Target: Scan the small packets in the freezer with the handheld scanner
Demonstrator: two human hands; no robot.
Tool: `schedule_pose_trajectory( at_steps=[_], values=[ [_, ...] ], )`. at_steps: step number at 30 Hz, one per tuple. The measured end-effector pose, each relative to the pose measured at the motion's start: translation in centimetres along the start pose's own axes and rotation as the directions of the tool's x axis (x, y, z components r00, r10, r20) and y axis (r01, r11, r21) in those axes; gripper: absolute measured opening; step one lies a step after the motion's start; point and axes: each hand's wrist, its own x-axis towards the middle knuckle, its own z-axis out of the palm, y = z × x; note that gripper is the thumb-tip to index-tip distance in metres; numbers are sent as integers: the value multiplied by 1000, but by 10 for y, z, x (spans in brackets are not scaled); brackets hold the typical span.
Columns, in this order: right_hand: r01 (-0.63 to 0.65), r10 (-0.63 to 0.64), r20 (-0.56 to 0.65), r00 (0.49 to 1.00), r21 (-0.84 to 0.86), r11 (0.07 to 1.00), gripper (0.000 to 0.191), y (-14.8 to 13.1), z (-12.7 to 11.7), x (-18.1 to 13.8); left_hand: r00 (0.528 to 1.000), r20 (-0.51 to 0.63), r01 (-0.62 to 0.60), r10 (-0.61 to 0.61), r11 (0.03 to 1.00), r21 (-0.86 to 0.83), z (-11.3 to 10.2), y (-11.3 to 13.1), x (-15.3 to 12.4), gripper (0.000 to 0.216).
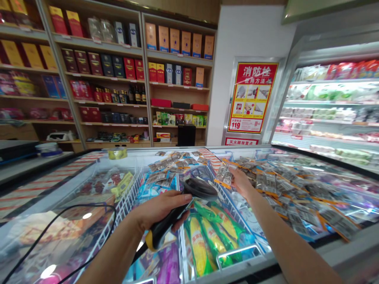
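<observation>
My left hand [161,209] is wrapped round the grip of a black and yellow barcode scanner [198,188], its head turned to the right. In my right hand [241,182] is a small clear packet [225,173] with orange edges, pinched at its right side. The scanner head is a little left of that packet, apart from it. A heap of similar packets [275,185] lies on the freezer's glass top right of my right hand. Several more packets [171,163] are spread beyond the scanner.
Below the glass, the chest freezer holds wire baskets [213,177] and bagged corn [204,236]. A black cable [114,221] loops on the left. Shelves of boxes [118,65] stand behind, and a lit refrigerated display [331,110] is at right.
</observation>
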Motion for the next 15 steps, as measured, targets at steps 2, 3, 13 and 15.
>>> schedule_pose_trajectory(
  at_steps=[2,3,13,15],
  values=[
    [-3,3,-2,1000,-3,1000,9,0,1,-1,1000,3,-7,7,1000,20,0,1,0,41],
    [-6,6,-4,1000,-6,1000,9,-1,1,-1,1000,-3,-10,10,1000,28,1,1,0,41],
    [0,0,10,1000,-9,1000,13,1,0,1,999,-17,-29,29,1000,0,1,1,0,41],
    [-2,2,11,1000,-19,1000,13,2,-1,3,999,-24,-22,21,999,-32,1,1,0,40]
  ],
)
